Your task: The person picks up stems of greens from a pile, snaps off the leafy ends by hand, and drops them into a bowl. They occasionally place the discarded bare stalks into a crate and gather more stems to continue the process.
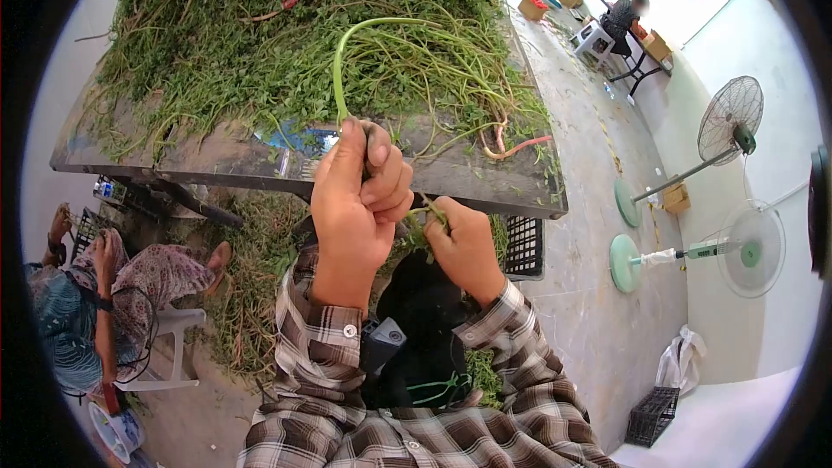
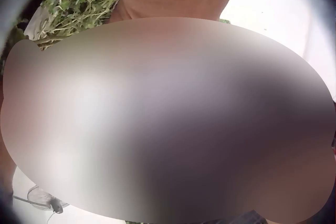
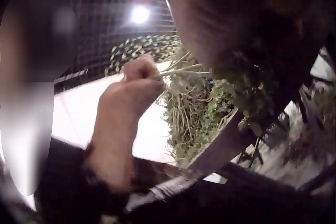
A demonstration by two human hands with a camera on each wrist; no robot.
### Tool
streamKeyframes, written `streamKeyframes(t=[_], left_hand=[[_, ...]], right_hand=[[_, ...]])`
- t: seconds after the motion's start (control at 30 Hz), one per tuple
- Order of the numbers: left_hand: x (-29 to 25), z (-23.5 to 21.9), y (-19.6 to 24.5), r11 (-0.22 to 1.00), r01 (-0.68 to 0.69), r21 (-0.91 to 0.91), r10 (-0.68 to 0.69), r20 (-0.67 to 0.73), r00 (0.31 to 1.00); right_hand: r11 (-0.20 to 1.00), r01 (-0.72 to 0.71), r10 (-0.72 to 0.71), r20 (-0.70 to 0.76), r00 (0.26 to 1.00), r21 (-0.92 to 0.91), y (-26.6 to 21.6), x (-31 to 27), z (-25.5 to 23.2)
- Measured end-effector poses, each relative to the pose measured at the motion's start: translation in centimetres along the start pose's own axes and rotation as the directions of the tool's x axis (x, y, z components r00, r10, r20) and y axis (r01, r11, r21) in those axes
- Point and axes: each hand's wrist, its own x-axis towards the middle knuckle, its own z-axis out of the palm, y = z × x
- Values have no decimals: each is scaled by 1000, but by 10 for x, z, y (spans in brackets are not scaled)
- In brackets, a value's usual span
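In the head view my left hand (image 1: 360, 199) pinches a thick green stem (image 1: 340, 69) between thumb and curled fingers. The stem rises above the hand and arches over to the right, in front of the heap. Lower and to the right, my right hand (image 1: 468, 247) grips a leafy sprig (image 1: 425, 221) with thumb and fingers. The right wrist view shows the left hand (image 3: 126, 95) across from the dark, near right hand (image 3: 247, 19), with pale stems (image 3: 181, 70) stretching between them. A blur hides most of the left wrist view.
A big heap of leafy stems (image 1: 286, 61) covers the dark table (image 1: 485, 186). More greens lie on the floor (image 1: 251, 295). A seated person (image 1: 87, 295) is at left. A black crate (image 1: 524, 247) stands under the table edge; two fans (image 1: 728, 121) are at right.
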Motion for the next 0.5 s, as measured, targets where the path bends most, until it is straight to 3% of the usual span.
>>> streamKeyframes(t=[0.03, 0.07, 0.1, 0.17, 0.3, 0.33, 0.37, 0.5], left_hand=[[0, 0, -2, 1000, 0, 1, 0, 2, 1000], [0, 0, -3, 1000, 5, -12, -5, 8, 1000], [0, 1, -4, 1000, 9, -24, -9, 14, 1000], [1, 2, -6, 1000, 17, -24, -16, 21, 1000], [1, 3, -8, 999, 34, -25, -33, 16, 999], [1, 3, -9, 999, 34, -26, -33, 15, 999], [1, 2, -10, 999, 34, -14, -34, 1, 999], [2, -1, -16, 999, 48, -10, -48, -7, 999]], right_hand=[[987, -81, 78, 27, 997, 142, 4, 1, 0], [987, -81, 78, 25, 997, 142, 8, 2, 0], [930, -163, 163, 28, 986, 329, 13, 3, 1], [693, -297, 316, 94, 944, 657, 21, 2, 6], [634, -305, 352, 87, 932, 711, 18, 4, 6], [870, -182, 228, -45, 973, 459, 11, 5, 2], [989, -44, 62, -127, 990, 141, 6, 5, 1], [998, 51, -55, -138, 989, -36, 13, 13, 2]])
